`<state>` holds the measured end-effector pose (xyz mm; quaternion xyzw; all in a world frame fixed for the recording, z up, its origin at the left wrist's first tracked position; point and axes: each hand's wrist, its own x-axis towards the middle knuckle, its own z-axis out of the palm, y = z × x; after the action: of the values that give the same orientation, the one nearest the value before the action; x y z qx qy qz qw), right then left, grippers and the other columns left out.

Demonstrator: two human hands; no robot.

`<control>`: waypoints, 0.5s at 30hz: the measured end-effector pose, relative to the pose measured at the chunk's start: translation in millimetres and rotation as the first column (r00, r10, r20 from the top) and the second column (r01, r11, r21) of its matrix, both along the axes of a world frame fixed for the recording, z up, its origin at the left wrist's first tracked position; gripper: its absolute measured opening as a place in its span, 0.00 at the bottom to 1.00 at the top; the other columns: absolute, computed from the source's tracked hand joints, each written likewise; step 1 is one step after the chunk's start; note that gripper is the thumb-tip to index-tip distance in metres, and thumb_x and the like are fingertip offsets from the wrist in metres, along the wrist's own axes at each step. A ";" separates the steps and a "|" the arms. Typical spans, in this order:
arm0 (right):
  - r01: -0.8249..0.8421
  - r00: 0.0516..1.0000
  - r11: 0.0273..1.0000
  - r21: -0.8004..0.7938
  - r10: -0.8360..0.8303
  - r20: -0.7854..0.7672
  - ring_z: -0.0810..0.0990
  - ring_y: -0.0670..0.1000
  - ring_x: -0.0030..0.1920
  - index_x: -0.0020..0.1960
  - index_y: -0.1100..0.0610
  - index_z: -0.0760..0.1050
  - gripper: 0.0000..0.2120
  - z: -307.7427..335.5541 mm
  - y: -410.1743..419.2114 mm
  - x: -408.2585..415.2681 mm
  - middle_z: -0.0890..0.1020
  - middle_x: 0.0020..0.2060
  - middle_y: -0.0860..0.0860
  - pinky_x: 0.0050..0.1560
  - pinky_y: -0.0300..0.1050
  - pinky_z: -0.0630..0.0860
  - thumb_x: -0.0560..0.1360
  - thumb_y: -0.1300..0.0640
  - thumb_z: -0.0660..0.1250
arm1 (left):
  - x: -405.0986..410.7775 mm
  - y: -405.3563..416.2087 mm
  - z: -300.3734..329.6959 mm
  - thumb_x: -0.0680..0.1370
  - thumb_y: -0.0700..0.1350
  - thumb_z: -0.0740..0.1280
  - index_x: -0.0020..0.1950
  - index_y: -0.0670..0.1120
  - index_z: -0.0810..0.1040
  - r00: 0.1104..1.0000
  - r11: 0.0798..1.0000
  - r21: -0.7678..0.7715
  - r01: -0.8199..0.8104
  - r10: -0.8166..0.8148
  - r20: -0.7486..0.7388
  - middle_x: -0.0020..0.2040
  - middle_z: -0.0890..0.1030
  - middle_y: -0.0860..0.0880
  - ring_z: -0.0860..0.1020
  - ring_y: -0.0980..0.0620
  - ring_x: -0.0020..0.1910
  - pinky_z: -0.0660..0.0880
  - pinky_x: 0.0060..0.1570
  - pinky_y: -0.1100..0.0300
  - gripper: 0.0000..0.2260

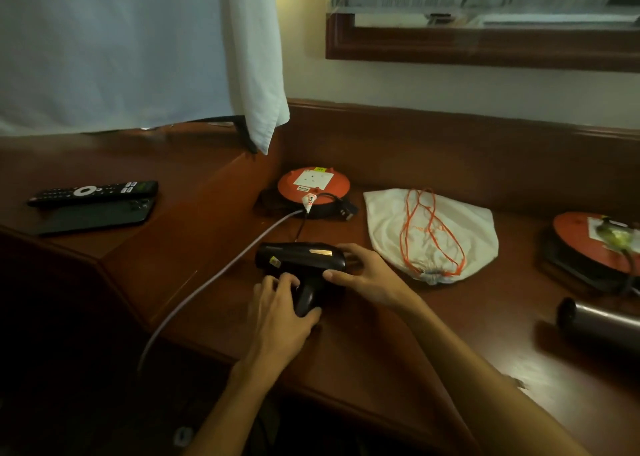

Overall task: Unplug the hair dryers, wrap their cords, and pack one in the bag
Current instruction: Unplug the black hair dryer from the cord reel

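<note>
A black hair dryer (300, 257) lies on the brown wooden desk (398, 344), nozzle to the left. My left hand (282, 308) grips its handle from below. My right hand (365, 271) holds the rear end of its barrel, thumb in front. A thin black cord runs from the dryer to an orange socket reel (313, 187) behind it. A white drawstring bag (433, 234) with orange strings lies flat to the right. A second dark hair dryer (602, 327) lies at the far right, partly cut off by the frame.
A second orange reel (595, 244) sits at the right edge. A grey cable (207, 282) runs from the first reel off the desk's front. A TV remote (93, 190) and a dark phone (97, 216) lie on the raised shelf at left. White cloth (138, 47) hangs behind.
</note>
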<state>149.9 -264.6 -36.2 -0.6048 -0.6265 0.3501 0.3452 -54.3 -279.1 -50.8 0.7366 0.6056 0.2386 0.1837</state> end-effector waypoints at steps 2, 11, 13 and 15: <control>0.034 0.996 0.998 0.054 -0.030 -0.082 0.79 0.40 0.56 0.65 0.46 0.73 0.21 -4.3 -4.9 -4.4 0.79 0.53 0.38 0.53 0.31 0.75 0.74 0.50 0.75 | 3.6 -3.4 0.2 0.73 0.59 0.74 0.63 0.54 0.72 0.997 0.999 0.035 -0.006 0.009 -0.079 0.60 0.76 0.53 0.71 0.50 0.61 0.69 0.59 0.54 0.22; 0.286 0.933 0.931 0.226 -0.217 -0.286 0.77 0.51 0.62 0.69 0.51 0.76 0.26 18.9 -24.6 -2.5 0.76 0.60 0.51 0.52 0.38 0.80 0.73 0.50 0.77 | 30.0 -16.6 28.7 0.77 0.57 0.71 0.67 0.52 0.73 0.982 0.951 0.278 0.139 -0.096 -0.161 0.58 0.83 0.52 0.79 0.50 0.60 0.70 0.61 0.52 0.21; 0.367 0.909 0.887 0.281 -0.278 -0.310 0.78 0.51 0.61 0.68 0.50 0.77 0.28 36.3 -32.0 0.6 0.77 0.58 0.50 0.58 0.46 0.81 0.71 0.47 0.78 | 37.3 -20.1 40.9 0.76 0.52 0.73 0.64 0.51 0.77 0.988 0.911 0.383 0.151 -0.143 -0.050 0.52 0.85 0.51 0.80 0.48 0.54 0.72 0.53 0.54 0.18; 0.413 0.899 0.834 0.365 -0.309 -0.311 0.78 0.48 0.61 0.68 0.49 0.77 0.29 57.6 -40.9 6.6 0.77 0.59 0.49 0.60 0.47 0.80 0.69 0.43 0.77 | 44.2 -25.4 54.7 0.74 0.48 0.76 0.60 0.49 0.81 0.980 0.857 0.494 0.145 -0.192 0.045 0.47 0.85 0.52 0.80 0.48 0.49 0.69 0.47 0.57 0.16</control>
<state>156.5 -305.5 21.4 -0.5768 -0.5143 0.2043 0.6008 -10.1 -304.5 3.9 0.7973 0.4497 0.4006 0.0397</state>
